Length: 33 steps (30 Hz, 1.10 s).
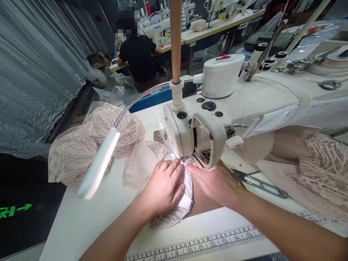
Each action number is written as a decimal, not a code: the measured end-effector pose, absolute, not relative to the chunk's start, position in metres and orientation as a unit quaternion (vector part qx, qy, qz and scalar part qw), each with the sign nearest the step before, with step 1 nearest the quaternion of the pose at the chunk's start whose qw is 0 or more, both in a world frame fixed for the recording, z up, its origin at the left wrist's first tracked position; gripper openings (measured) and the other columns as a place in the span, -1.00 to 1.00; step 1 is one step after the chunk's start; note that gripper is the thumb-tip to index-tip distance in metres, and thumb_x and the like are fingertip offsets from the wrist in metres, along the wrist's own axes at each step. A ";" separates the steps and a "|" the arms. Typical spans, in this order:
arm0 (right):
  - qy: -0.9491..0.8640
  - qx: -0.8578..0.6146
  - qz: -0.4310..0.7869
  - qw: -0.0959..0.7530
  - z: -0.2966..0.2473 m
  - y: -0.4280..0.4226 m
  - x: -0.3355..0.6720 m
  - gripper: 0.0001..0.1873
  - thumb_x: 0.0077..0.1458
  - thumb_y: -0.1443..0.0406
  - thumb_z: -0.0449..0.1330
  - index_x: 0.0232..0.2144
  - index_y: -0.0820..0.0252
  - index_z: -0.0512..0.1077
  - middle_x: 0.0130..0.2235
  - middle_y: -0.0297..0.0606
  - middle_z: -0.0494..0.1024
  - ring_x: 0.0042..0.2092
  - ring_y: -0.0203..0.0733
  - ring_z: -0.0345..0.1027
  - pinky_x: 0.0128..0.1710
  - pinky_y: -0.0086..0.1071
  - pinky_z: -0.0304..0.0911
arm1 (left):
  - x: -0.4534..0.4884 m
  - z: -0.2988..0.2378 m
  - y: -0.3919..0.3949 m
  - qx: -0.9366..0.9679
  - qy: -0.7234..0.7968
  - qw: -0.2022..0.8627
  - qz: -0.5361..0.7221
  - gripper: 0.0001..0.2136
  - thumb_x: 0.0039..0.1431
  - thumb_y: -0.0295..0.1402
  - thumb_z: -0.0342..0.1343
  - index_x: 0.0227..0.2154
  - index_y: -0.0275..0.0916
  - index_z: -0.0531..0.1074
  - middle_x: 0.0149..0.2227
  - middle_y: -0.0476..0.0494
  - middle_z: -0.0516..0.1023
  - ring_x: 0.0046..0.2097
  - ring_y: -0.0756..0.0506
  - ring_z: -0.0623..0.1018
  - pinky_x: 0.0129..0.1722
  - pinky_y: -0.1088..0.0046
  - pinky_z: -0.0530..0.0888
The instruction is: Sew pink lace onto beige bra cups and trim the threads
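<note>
On your left, a puffy lace pile (73,152) sat on the counter (73,224). Next, your left hand (164,186) lay flat, fingers loose, pressing the lace strip (188,181) at the front of the sewing machine (178,132). The strip looked light, soft and easy to snag, so flat fingertips near its edges seemed best. Your right hand (214,183) rested on the tan cloth (202,203); its underside was hidden, so I couldn't tell if it pinched. The needle was hard to see. Farther right, more lace (323,159) got cut off.
</note>
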State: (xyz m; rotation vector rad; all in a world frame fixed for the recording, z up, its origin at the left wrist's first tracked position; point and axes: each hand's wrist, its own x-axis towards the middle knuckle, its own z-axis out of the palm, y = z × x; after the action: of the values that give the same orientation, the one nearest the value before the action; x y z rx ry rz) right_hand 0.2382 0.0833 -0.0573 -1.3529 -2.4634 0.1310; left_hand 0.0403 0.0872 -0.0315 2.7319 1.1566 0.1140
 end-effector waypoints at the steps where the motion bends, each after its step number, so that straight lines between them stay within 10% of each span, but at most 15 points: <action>1: -0.864 -0.475 0.042 0.161 -0.057 0.083 0.238 -0.65 0.10 0.49 -0.06 -0.20 0.17 0.45 -0.23 -0.19 0.50 -0.19 -0.13 0.34 -0.24 -0.31 0.21 | 0.039 -0.031 0.087 0.917 0.387 0.087 0.037 -0.70 0.21 -0.26 -0.07 -0.09 -0.31 0.37 0.04 -0.34 0.38 0.01 -0.29 0.34 0.07 0.04 0.27; 33: -0.886 -0.412 0.060 0.202 -0.059 0.080 0.243 -0.74 0.15 0.47 -0.04 -0.28 0.22 0.44 -0.35 -0.29 0.38 -0.44 -0.31 0.11 -0.48 -0.39 -0.04 | 0.031 -0.039 0.090 0.945 0.305 0.070 0.097 -0.69 0.25 -0.36 -0.09 -0.03 -0.35 0.38 -0.29 -0.20 0.43 -0.21 -0.13 0.37 0.10 0.04 0.19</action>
State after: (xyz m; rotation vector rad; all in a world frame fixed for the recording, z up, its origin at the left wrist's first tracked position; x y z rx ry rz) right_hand 0.2433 0.0799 -0.0588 -1.1517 -2.4759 0.1665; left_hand 0.0309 0.0898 -0.0387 2.8422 0.9173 0.2919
